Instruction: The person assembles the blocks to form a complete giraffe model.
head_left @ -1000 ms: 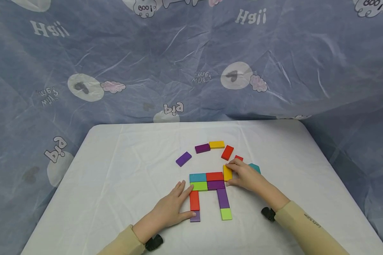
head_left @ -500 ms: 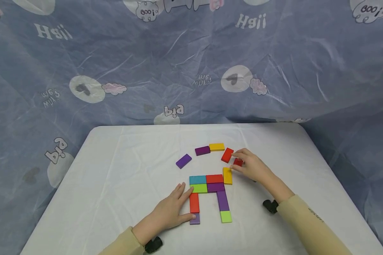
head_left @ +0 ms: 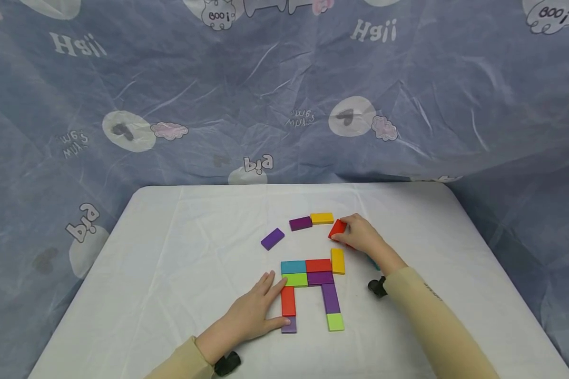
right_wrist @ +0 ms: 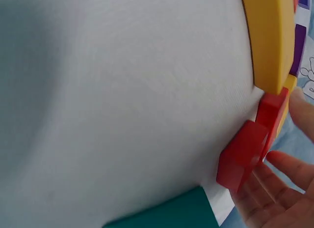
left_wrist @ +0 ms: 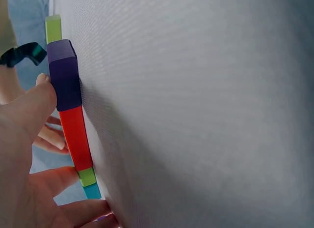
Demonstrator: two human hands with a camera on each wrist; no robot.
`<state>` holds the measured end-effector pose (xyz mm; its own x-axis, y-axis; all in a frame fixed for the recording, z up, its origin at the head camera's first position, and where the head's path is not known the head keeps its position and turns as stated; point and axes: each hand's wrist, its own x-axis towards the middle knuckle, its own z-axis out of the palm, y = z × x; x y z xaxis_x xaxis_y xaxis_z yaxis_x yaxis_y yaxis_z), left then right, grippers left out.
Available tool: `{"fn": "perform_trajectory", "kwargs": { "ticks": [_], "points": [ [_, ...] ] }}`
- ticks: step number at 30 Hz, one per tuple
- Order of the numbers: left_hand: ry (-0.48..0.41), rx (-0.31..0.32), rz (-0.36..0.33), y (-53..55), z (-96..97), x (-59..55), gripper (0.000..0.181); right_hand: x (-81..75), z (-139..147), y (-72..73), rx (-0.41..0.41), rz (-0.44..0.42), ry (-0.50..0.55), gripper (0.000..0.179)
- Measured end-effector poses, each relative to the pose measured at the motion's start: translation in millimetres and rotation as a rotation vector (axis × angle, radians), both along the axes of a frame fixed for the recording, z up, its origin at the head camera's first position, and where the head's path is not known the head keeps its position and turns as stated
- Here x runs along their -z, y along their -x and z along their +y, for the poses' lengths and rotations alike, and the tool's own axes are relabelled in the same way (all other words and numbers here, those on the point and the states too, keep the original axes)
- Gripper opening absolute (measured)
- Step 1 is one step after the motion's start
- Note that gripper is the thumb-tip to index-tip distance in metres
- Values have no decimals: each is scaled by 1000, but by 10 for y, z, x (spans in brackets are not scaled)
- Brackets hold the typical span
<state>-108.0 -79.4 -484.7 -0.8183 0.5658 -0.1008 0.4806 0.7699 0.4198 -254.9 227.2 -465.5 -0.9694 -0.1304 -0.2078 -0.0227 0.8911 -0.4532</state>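
Coloured wooden blocks lie on a white table. My left hand rests beside them, fingers spread; its thumb touches a purple block and its index finger a green block. A red block lies between these two. At the upper right, my right hand pinches a red block between thumb and fingers. Nearer the right wrist camera, a second red block lies against the fingers, mostly hidden in the head view. A yellow block stands lengthwise just below that hand.
Above the joined blocks lie a purple block, a dark purple block and a yellow block. A teal piece sits under the right wrist. Two legs of blocks end in purple and green.
My right hand has left the yellow block beside the row, moved up past the second red block, and taken hold of the upper red block. My left hand stays in place.
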Motion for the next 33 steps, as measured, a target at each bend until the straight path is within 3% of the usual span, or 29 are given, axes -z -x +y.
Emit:
{"fn": "perform_trajectory", "kwargs": {
  "ticks": [9, 23, 33],
  "points": [
    [9, 3, -5, 2, 2, 9, 84, 20, -89, -2, 22, -5, -36, 70],
    [16, 5, -3, 15, -2, 21, 85, 59, 16, -124, -116, 36, -9, 62],
    [15, 2, -6, 30, -7, 52, 84, 99, 28, -155, -136, 34, 12, 60]
  ]
}}
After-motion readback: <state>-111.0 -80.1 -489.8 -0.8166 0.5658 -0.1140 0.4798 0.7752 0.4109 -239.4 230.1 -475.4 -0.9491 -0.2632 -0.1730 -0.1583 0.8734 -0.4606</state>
